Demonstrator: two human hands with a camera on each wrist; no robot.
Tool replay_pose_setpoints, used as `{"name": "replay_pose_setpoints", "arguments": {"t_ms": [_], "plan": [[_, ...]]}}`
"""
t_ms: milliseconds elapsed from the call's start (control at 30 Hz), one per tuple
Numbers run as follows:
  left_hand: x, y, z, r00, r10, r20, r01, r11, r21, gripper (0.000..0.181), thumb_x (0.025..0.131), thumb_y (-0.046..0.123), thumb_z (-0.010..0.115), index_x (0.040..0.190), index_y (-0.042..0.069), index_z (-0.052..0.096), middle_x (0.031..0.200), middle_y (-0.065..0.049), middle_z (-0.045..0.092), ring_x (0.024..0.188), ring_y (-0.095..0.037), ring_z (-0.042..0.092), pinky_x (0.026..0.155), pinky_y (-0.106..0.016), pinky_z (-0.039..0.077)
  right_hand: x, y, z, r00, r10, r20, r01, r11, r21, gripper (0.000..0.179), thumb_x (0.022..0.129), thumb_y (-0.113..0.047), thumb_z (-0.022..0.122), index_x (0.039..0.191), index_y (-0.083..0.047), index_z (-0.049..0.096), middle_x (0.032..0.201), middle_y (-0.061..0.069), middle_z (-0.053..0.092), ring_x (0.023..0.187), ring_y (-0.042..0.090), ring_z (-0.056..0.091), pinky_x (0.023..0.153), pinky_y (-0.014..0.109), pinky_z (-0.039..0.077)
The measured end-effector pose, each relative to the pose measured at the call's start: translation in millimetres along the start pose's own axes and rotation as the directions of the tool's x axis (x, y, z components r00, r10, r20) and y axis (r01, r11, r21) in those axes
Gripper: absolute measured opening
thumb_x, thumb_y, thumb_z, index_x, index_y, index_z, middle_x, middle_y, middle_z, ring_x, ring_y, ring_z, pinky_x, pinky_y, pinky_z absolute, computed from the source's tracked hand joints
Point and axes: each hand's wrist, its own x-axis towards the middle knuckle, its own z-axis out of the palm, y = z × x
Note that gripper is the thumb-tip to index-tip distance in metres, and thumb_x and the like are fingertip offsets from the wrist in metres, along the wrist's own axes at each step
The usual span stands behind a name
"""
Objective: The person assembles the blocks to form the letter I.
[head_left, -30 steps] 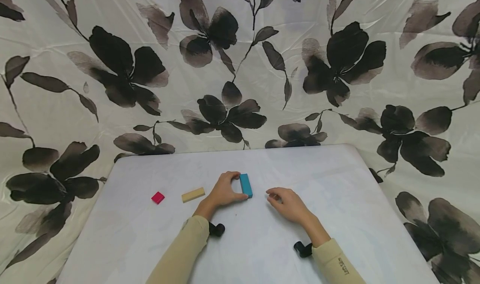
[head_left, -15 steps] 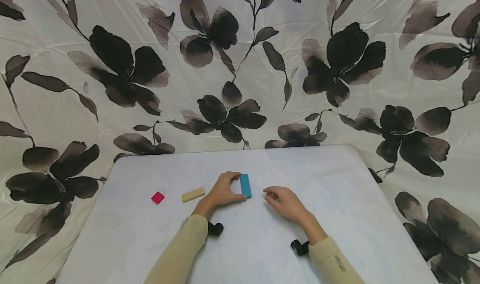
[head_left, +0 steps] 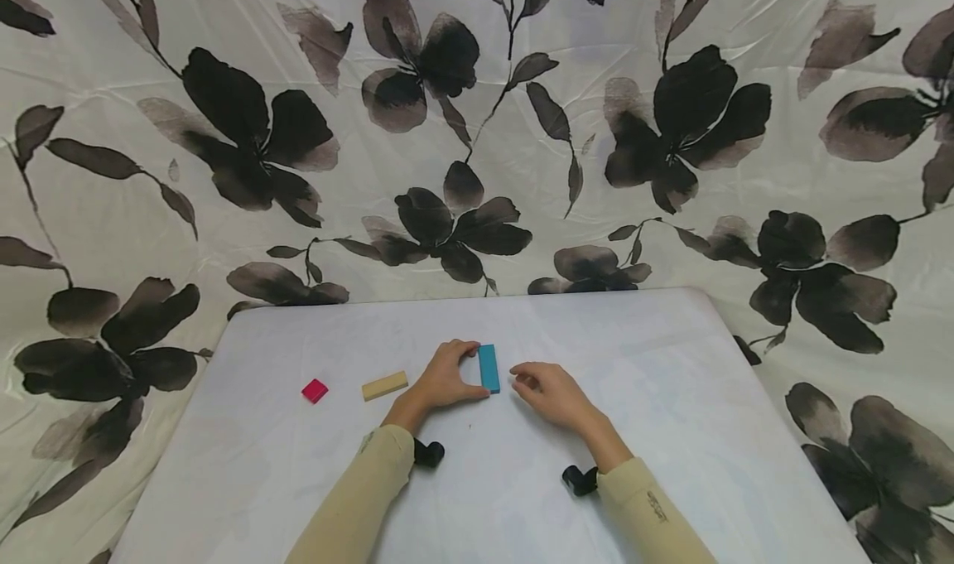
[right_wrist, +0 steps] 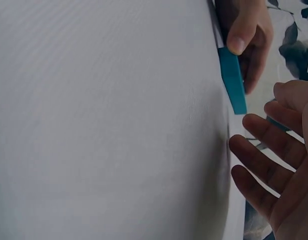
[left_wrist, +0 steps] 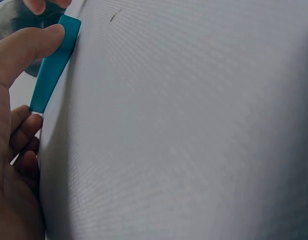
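Observation:
A blue rectangular block (head_left: 489, 368) lies on the white table, its long side running away from the person. My left hand (head_left: 445, 375) grips it by its two ends, thumb at the near end and fingertips at the far one. In the left wrist view the thumb presses the end of the blue block (left_wrist: 55, 65). Just right of the block, my right hand (head_left: 553, 392) hovers with loosely bent fingers and holds nothing. The right wrist view shows the fingers of that hand (right_wrist: 279, 155) spread, a short gap from the block (right_wrist: 233, 82).
A yellow rectangular block (head_left: 384, 386) lies left of my left hand, and a small red block (head_left: 315, 391) farther left. The white table (head_left: 477, 498) ends at a floral cloth (head_left: 566, 133) behind it.
My right hand has moved left, closer to the blue block. The left hand keeps its hold, and the block has straightened slightly.

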Motion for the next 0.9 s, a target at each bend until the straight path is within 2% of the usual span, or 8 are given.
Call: {"name": "replay_pose_setpoints", "arguments": {"t_ms": [367,700,900], "plan": [[-1.5,0.5,-1.2,1.0,0.007,0.002,-0.007,1.0,-0.01,0.087,0.066,0.047,0.086,0.137,0.011,0.051,0.115,0.0,0.055,0.113,-0.021,0.047,0.1,-0.041,0.039,14.2,-6.9,9.3,1.0,-0.021,-0.011,0.021,0.999,0.04,0.029,0.095,-0.024,0.064,0.121,-0.009,0.067,0.103,-0.001,0.069,0.088,0.009,0.061,0.079,0.034,0.051],[0.5,-1.0,-1.0,1.0,0.011,0.013,-0.011,1.0,-0.014,0.087,0.067,0.046,0.086,0.138,0.01,0.051,0.116,-0.001,0.056,0.114,-0.021,0.046,0.1,-0.039,0.039,24.6,-8.3,14.1,1.0,0.002,-0.026,-0.001,1.0,0.019,0.03,0.094,-0.022,0.065,0.121,-0.009,0.066,0.098,-0.003,0.068,0.079,0.007,0.059,0.073,0.032,0.05],[-0.6,-0.5,-1.5,1.0,0.027,-0.002,-0.027,0.999,-0.029,0.087,0.066,0.047,0.086,0.137,0.009,0.052,0.115,-0.002,0.056,0.112,-0.022,0.047,0.098,-0.042,0.04,29.8,-6.3,19.0,0.999,0.013,-0.037,-0.012,1.0,0.027,0.031,0.094,-0.024,0.066,0.121,-0.009,0.066,0.098,-0.003,0.068,0.075,0.007,0.057,0.07,0.029,0.049]]}}
